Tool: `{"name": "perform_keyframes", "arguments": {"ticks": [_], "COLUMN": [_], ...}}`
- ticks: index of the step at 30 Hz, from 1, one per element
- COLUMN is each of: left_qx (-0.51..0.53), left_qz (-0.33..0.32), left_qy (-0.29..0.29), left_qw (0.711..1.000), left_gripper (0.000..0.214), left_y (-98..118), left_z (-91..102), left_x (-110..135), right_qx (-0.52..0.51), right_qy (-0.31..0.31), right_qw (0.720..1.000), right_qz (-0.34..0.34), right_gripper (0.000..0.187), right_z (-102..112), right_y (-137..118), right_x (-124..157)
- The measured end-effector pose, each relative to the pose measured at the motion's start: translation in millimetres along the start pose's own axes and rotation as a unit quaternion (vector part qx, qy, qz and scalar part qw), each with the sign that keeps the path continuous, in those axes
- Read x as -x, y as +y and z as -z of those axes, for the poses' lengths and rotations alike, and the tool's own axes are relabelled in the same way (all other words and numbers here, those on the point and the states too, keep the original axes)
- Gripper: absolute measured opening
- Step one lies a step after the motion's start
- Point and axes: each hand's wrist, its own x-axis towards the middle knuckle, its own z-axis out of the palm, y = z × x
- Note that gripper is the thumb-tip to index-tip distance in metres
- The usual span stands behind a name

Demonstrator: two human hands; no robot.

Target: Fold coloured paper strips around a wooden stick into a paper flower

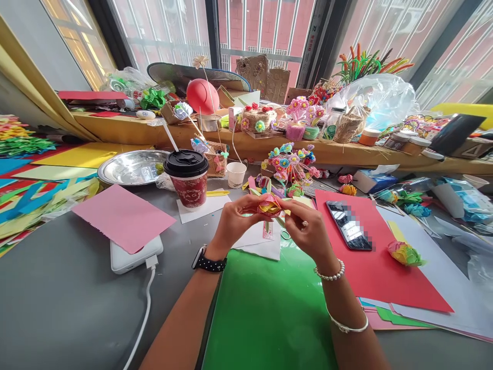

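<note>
Both my hands are raised over a green paper sheet [265,313] and pinch a small folded paper flower [269,207] of pink, yellow and orange between them. My left hand [234,221], with a black watch at the wrist, grips its left side with closed fingers. My right hand [306,228], wearing a ring and a bead bracelet, grips its right side. Most of the flower is hidden by my fingers.
A red coffee cup with a black lid [187,177] stands just beyond my hands. A phone [348,224] lies on red paper [377,267] at the right, near a finished paper flower [404,253]. Pink paper [123,216] covers a white power bank [133,257]. A steel tray [131,167] and paper flower bouquets [288,159] sit behind.
</note>
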Motion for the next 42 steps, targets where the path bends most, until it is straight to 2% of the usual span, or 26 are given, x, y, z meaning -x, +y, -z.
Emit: {"name": "perform_keyframes", "arguments": {"ticks": [4,11,18,25,29,35,40,42], "left_qx": [-0.002,0.03,0.013,0.035,0.048,0.045,0.035,0.04], "left_qz": [0.021,0.072,0.064,0.068,0.074,0.07,0.042,0.046], "left_qy": [-0.034,-0.117,-0.113,-0.059,-0.044,-0.062,-0.105,-0.111], "left_qw": [0.999,0.99,0.991,0.995,0.995,0.995,0.993,0.992], "left_gripper": [0.041,0.049,0.051,0.042,0.037,0.038,0.053,0.054], "left_y": [2,9,6,5,6,6,2,0], "left_z": [4.7,9.8,9.5,9.1,9.3,9.7,8.0,9.0], "left_x": [-1,-1,1,1,1,1,-1,-1], "right_qx": [-0.012,-0.005,-0.001,-0.021,-0.036,-0.021,0.016,0.013], "right_qy": [-0.066,-0.045,-0.029,0.011,0.023,0.031,0.052,0.035], "right_qw": [0.998,0.999,1.0,0.999,0.998,0.999,0.998,0.999], "right_qz": [0.008,-0.011,0.002,0.024,0.038,0.025,0.013,0.011], "right_gripper": [0.039,0.035,0.029,0.016,0.015,0.016,0.02,0.022], "right_z": [7,9,6,1,-1,-3,-9,-9], "right_y": [4,7,9,2,2,1,1,1], "right_x": [0,-3,-1,-1,0,0,-1,-2]}}
